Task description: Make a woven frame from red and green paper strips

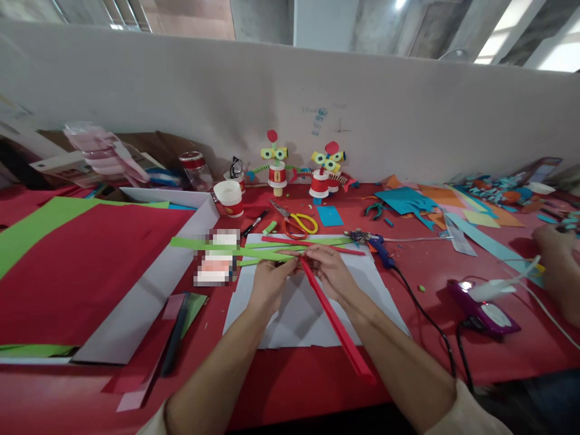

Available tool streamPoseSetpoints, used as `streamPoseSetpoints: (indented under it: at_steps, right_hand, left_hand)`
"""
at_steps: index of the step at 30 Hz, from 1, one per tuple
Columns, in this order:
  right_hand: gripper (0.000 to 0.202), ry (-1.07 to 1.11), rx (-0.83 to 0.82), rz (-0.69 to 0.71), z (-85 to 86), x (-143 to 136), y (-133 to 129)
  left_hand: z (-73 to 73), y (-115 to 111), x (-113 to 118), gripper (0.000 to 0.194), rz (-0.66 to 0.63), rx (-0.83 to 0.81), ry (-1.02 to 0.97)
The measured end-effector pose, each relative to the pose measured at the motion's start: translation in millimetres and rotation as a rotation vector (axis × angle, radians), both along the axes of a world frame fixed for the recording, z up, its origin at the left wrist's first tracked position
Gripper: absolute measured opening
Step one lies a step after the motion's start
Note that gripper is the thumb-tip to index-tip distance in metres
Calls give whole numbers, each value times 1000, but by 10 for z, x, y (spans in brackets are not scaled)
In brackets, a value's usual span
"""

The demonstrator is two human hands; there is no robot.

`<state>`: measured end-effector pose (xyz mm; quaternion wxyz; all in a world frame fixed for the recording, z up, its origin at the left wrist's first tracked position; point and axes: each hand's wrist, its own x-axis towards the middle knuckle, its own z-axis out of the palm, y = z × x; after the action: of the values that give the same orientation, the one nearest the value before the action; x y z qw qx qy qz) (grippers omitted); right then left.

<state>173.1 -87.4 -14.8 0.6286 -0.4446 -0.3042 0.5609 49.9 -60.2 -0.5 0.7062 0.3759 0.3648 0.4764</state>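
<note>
Over white sheets (290, 320) on the red table, my left hand (270, 281) pinches the end of a green paper strip (203, 244) that stretches out to the left. My right hand (328, 270) meets it and is closed on a red paper strip (335, 320), whose long end slants down toward the table's front edge. The two strips meet between my fingertips. More green strips lie beside them, and another red strip (353, 249) rests on the sheets behind my right hand.
Scissors (296, 225), a pen, paper cups (229, 198) and two paper-cup figures stand or lie behind. A blue glue gun (383, 252) and purple power strip (484, 311) are right, near another person's hand (559, 266). Left is a box of coloured paper (99, 266).
</note>
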Motion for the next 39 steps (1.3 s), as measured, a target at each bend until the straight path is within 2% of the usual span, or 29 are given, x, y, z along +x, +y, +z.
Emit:
streamPoseSetpoints:
  at_steps: [3,5,14,19,24,29,32,39]
  right_hand:
    - [18,-57,27,78,27,18,-6]
    - [21,-121,29,84,46,11,-6]
    - [11,-123,57,26,-45,-45,33]
    - [8,-98,82,30,-69,-37,39]
    - [8,-98,123,20,-63,-39,41]
    - [9,-79,157,42,-71,-29,33]
    - [6,-90,151,42,-52,-23,25]
    - [16,-170,125,26,1,-20,34]
  left_hand:
    - [-25,40,-10,14,8,-54,1]
    - [-48,70,-24,15,2,-89,-10]
    - [-112,106,-42,12,23,-150,-93]
    - [9,88,-48,5,8,-169,14]
    - [130,44,-52,6,1,-132,68]
    - [22,59,-50,1,-62,-116,-5]
    - [-41,78,-45,7,-58,-120,-83]
    - [-40,72,-46,12,-44,-62,-96]
